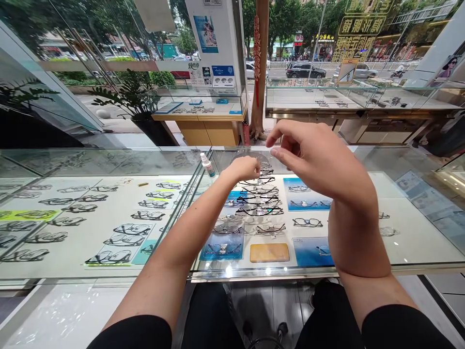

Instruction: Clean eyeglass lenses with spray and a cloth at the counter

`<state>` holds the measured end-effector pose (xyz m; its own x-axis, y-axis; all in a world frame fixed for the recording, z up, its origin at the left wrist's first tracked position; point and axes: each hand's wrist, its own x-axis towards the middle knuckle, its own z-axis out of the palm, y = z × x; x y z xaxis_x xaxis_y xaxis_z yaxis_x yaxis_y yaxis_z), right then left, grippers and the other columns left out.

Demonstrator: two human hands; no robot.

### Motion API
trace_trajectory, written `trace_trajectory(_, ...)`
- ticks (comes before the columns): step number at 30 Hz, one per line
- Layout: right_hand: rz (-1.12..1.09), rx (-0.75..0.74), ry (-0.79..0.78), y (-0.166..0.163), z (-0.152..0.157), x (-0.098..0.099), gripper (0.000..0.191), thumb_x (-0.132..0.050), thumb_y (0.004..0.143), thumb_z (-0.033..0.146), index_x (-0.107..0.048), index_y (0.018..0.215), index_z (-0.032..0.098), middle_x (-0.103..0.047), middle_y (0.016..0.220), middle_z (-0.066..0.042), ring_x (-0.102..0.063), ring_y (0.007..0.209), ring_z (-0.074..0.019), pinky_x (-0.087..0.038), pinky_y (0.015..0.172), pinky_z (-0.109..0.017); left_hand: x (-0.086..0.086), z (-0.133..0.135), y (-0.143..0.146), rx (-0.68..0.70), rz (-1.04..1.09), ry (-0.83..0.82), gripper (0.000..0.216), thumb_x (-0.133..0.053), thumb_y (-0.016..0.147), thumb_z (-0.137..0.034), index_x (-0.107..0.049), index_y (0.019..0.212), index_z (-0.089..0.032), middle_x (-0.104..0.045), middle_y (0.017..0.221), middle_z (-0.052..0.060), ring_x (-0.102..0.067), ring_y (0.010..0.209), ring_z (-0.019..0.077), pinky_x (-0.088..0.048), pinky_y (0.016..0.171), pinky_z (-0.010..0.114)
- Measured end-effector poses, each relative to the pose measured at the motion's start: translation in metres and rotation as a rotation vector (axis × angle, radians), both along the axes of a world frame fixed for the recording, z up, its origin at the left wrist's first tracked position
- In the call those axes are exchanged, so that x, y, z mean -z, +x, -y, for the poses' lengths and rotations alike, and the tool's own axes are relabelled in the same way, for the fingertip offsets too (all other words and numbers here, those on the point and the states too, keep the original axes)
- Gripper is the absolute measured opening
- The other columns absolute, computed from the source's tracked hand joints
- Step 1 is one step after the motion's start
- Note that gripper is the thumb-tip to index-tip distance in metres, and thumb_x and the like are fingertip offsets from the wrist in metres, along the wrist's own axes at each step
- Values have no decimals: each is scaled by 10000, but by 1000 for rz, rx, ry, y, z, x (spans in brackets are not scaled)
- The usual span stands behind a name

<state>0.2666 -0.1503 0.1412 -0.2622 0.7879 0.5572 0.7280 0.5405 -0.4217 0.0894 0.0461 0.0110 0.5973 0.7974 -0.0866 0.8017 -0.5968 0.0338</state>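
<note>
My left hand [244,168] rests on the glass counter top [417,252], fingers curled closed; what it grips is hidden. My right hand [308,152] hovers just right of it, thumb and fingers pinched together at the tips. Between the two hands shows a faint clear rounded thing [260,159] that I cannot name. Directly below the hands, a column of dark-framed glasses [259,198] lies inside the case.
A small white spray bottle [208,165] stands on the glass left of my left hand. Inside the case lie several rows of glasses [123,229], blue cards and a yellow pad [269,252]. More glass counters [327,99] and a potted plant [134,94] stand behind.
</note>
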Motion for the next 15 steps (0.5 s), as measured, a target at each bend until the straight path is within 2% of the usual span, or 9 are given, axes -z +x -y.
trace_trajectory(5,-8,-19,-18,0,2,-1,71,-734,970,219,-768,1005,271,-730,814,-23,-660,812,-244,-470,827,-416,10,-10,-3,-75,40,105,341,-663,983,-379,-841,1209,-197,-834,1199,184,-767,1154,374,-573,918,393)
trace_trajectory(8,-11,-19,-23,1,2,-2,113,-712,955,186,-773,1006,266,-735,832,-28,-663,820,-244,-465,832,-417,12,-14,-5,-101,21,108,326,-687,985,-393,-848,1191,-198,-835,1201,186,-764,1175,379,-576,935,395)
trace_trajectory(12,7,-9,-8,1,2,-3,151,-691,933,132,-759,990,254,-728,834,-23,-651,828,-232,-449,830,-396,6,-11,-6,-67,59,95,330,-695,975,-439,-851,1145,-204,-842,1155,160,-765,1116,358,-567,897,381)
trace_trajectory(15,18,-6,-11,1,3,-4,156,-687,924,116,-745,988,245,-724,846,-23,-640,830,-224,-439,824,-383,-2,-4,-4,-4,51,9,321,-731,931,-471,-849,1097,-223,-844,1074,117,-759,1000,322,-552,837,364)
